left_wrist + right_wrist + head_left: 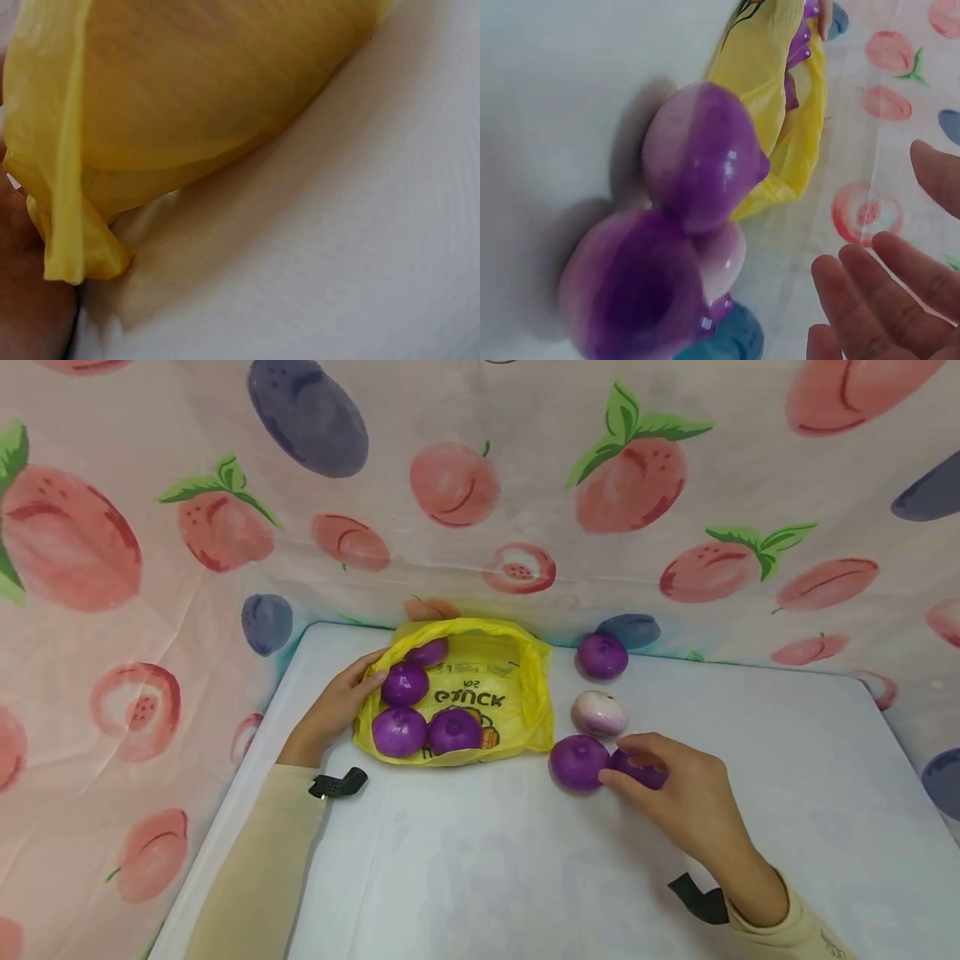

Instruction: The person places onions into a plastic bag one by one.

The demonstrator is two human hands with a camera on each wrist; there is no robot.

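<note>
My left hand (337, 702) grips the left rim of a yellow plastic bag (536, 693), its thumb over the edge. The bag lies on its side with its mouth towards me, and several purple onions (400, 732) sit inside at its left. My right hand (690, 785) hovers over a purple onion (637, 770), partly hidden by the fingers; the right wrist view shows spread fingers apart from the onions. Touching that onion is another purple onion (579, 763). Just behind lies a whitish onion (600, 713). In the left wrist view the bag (195, 90) hides most of the hand.
A further purple onion (602, 656) lies near the back edge of the white table (450, 860). Behind the table hangs a cloth (525, 485) printed with peaches and dark fruit. Black straps (339, 782) stick out at both wrists.
</note>
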